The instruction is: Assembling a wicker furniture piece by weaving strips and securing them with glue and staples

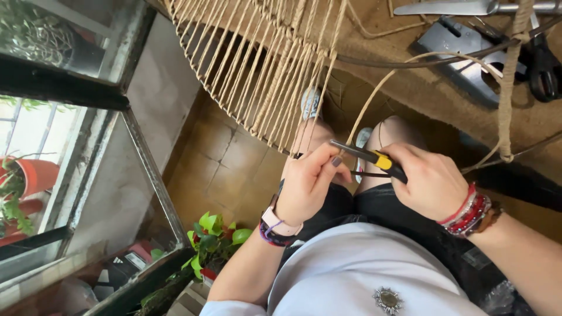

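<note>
Two hands are working here, and between them they are holding one thin dark tool with a black and yellow handle (374, 159). The right hand (430, 184) is wrapping its fingers tightly around the handle, pressed together in a fist, while the left hand (307, 181) is pinching the tool's slim dark shaft between thumb and fingertips, the other fingers curling in close. One round frame strung with many tan cords (263, 64) is hanging just above and beyond the left fingers, its lower rim almost touching them; whether the tool's tip is meeting the cords cannot be told. One loose cord (374, 96) is arching up from near the right fingers toward a thick knotted rope (508, 88) well off to the right. Beyond that, one pair of black scissors (544, 67) and one dark flat tool (462, 47) are lying on a brown rug (410, 88). Two knees are showing right under the hands, with two shoes (310, 102) beyond the fingers on a brown tiled floor (216, 158). One leafy green plant (216, 237) is standing below the left wrist, beside a glass-paned metal door (117, 146), and one red flowerpot (35, 175) is sitting far left behind the glass.
</note>
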